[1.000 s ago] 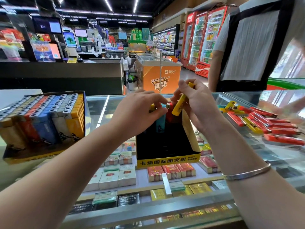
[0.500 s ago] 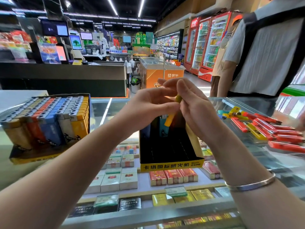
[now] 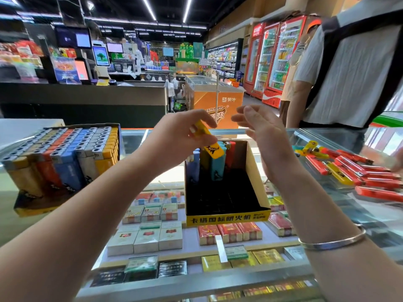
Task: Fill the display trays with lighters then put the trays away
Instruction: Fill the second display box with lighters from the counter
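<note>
We note the left hand [image 3: 181, 136] raised over the glass counter [image 3: 135, 138], its grip closed on a yellow lighter [image 3: 209, 143]: fingers curl over the upper end and the thumb pinches from below. The lighter is tilted, its lower end pointing down and to the right, above the back row of the open display tray [image 3: 226, 219]. It is not seated in the tray.

We record the right hand [image 3: 263, 136] just to the right of the lighter, apart from it, palm turned toward the left hand, fingers straight and spread. Its grip is fully open and holds nothing. A silver bracelet [image 3: 331, 243] sits on the right wrist.

The open tray stands on the counter in front of us, black inside with a yellow front strip. Only its far row is occupied: several lighters stand upright there, among them a light blue lighter [image 3: 217, 166] and a red one. The rest of the tray shows bare black slots.

To the left on the counter stands a full tray [image 3: 30, 205], packed with rows of lighters in yellow, orange, blue and grey. To the right, loose lighters [image 3: 357, 171], mostly red with some yellow, lie flat on the glass. Cigarette packs [image 3: 148, 238] are shelved beneath the glass. A person in a grey shirt [image 3: 353, 68] stands beyond the counter at right.
</note>
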{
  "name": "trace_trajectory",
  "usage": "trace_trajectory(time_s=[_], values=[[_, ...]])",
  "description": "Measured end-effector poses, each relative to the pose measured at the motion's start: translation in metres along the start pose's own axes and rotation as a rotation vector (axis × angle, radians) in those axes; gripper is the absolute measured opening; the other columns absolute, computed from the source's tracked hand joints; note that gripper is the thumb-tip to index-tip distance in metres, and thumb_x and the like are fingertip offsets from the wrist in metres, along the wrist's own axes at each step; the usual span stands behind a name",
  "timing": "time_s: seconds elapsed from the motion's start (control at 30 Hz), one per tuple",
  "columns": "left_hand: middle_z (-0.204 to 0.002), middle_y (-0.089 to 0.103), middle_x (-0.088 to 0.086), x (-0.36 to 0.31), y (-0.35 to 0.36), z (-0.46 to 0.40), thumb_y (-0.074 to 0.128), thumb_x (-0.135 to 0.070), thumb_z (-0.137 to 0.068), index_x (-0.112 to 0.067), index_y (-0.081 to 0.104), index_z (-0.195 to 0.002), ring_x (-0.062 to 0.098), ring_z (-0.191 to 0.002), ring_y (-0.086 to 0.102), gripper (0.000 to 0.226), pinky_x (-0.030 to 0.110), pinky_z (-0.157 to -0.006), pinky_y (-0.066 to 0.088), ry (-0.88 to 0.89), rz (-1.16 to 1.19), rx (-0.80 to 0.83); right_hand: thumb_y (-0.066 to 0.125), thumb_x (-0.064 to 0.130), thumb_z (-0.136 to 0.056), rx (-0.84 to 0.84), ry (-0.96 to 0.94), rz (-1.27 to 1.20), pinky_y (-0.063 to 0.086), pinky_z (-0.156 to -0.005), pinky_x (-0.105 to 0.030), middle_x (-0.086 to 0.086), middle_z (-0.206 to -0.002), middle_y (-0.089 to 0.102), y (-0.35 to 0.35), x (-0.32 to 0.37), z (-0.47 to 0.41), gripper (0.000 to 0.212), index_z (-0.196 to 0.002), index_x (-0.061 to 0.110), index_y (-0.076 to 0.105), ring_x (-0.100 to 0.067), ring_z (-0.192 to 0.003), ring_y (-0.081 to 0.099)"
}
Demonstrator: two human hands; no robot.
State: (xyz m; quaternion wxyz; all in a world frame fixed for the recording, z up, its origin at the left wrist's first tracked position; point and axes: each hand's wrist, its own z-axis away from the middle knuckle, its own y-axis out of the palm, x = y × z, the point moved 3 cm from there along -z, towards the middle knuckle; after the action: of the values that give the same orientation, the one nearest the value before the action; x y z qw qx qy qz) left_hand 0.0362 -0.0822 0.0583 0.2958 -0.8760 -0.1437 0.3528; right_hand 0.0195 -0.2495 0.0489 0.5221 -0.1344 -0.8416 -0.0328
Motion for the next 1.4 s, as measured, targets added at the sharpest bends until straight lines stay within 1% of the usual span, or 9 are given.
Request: trace_trajectory(time_s=[0.07,0.13,0.23,0.37,0.57,0.8,0.97,1.07,1.4], values=[[-0.083,0.058,-0.018,0.001,0.002,-0.001,0.062,-0.027,-0.084,-0.036,0.059,-0.102,-0.001,-0.074,0.055,0.02,0.017,-0.07,0.047,-0.004,-0.126,0.073,0.042,0.027,-0.097,-0.059,0.041,0.014,0.04,-0.084,-0.028,-0.003,-0.092,0.065,-0.004,-0.003,-0.002,0.019,-0.086,0.023,0.058,-0.013,-0.091,0.057],[-0.092,0.058,-0.011,0.005,0.005,-0.001,0.058,-0.028,-0.087,-0.032,0.046,-0.117,0.006,-0.081,0.057,0.033,0.024,-0.076,0.049,-0.048,-0.185,0.166,0.041,0.028,-0.097,-0.072,0.066,0.031,0.041,-0.079,-0.027,-0.003,-0.089,0.064,-0.004,-0.005,-0.003,0.022,-0.085,0.022,0.058,-0.016,-0.087,0.055],[-0.095,0.058,-0.004,0.003,0.005,0.0,0.059,-0.029,-0.086,-0.033,0.03,-0.105,0.013,-0.082,0.059,0.034,0.032,-0.077,0.053,-0.038,-0.194,0.177,0.04,0.03,-0.098,-0.059,0.07,0.071,0.041,-0.076,-0.027,-0.005,-0.091,0.064,-0.003,-0.006,-0.003,0.022,-0.086,0.023,0.057,-0.017,-0.088,0.055],[-0.084,0.043,-0.025,-0.003,0.002,-0.002,0.072,-0.03,-0.074,-0.031,0.044,-0.095,-0.004,-0.072,0.048,0.035,0.013,-0.063,0.041,0.035,-0.287,0.028,0.037,0.032,-0.098,-0.058,0.08,0.115,0.04,-0.071,-0.025,-0.005,-0.094,0.064,-0.004,-0.007,-0.003,0.025,-0.086,0.024,0.057,-0.016,-0.087,0.055],[-0.098,0.062,0.002,-0.009,0.018,0.009,0.075,-0.022,-0.074,-0.01,0.063,-0.093,0.021,-0.082,0.059,0.026,0.035,-0.068,0.051,0.286,-0.495,-0.064,0.035,0.033,-0.099,-0.037,0.094,0.162,0.039,-0.067,-0.024,-0.004,-0.09,0.063,-0.002,-0.008,-0.002,0.029,-0.084,0.022,0.057,-0.013,-0.083,0.054],[-0.111,0.06,0.001,0.004,0.028,0.009,0.066,-0.03,-0.082,-0.017,0.066,-0.101,0.02,-0.105,0.051,0.023,0.03,-0.075,0.044,0.201,-0.672,-0.085,0.035,0.033,-0.099,-0.024,0.085,0.171,0.04,-0.07,-0.024,-0.003,-0.089,0.062,-0.001,-0.009,-0.003,0.03,-0.082,0.022,0.057,-0.014,-0.084,0.054],[-0.117,0.057,-0.005,0.011,0.026,0.006,0.058,-0.02,-0.086,-0.025,0.066,-0.109,0.017,-0.108,0.047,0.025,0.031,-0.078,0.045,0.074,-0.536,-0.024,0.035,0.033,-0.099,-0.008,0.075,0.165,0.04,-0.07,-0.024,-0.003,-0.087,0.062,0.0,-0.01,-0.004,0.031,-0.082,0.02,0.057,-0.013,-0.082,0.054],[-0.111,0.06,-0.004,0.015,0.024,0.006,0.057,-0.016,-0.084,-0.027,0.064,-0.108,0.018,-0.098,0.055,0.026,0.035,-0.076,0.05,-0.051,-0.392,-0.005,0.036,0.033,-0.099,-0.009,0.073,0.155,0.039,-0.07,-0.025,-0.003,-0.086,0.062,-0.001,-0.011,-0.005,0.031,-0.082,0.02,0.058,-0.012,-0.08,0.054],[-0.101,0.066,-0.002,0.014,0.035,0.012,0.06,-0.021,-0.085,-0.02,0.063,-0.104,0.016,-0.081,0.057,0.019,0.024,-0.058,0.039,-0.013,-0.393,-0.103,0.039,0.027,-0.098,-0.117,0.057,0.162,0.041,-0.073,-0.029,-0.003,-0.082,0.061,-0.011,-0.014,-0.006,0.028,-0.076,0.022,0.057,-0.013,-0.078,0.054]])
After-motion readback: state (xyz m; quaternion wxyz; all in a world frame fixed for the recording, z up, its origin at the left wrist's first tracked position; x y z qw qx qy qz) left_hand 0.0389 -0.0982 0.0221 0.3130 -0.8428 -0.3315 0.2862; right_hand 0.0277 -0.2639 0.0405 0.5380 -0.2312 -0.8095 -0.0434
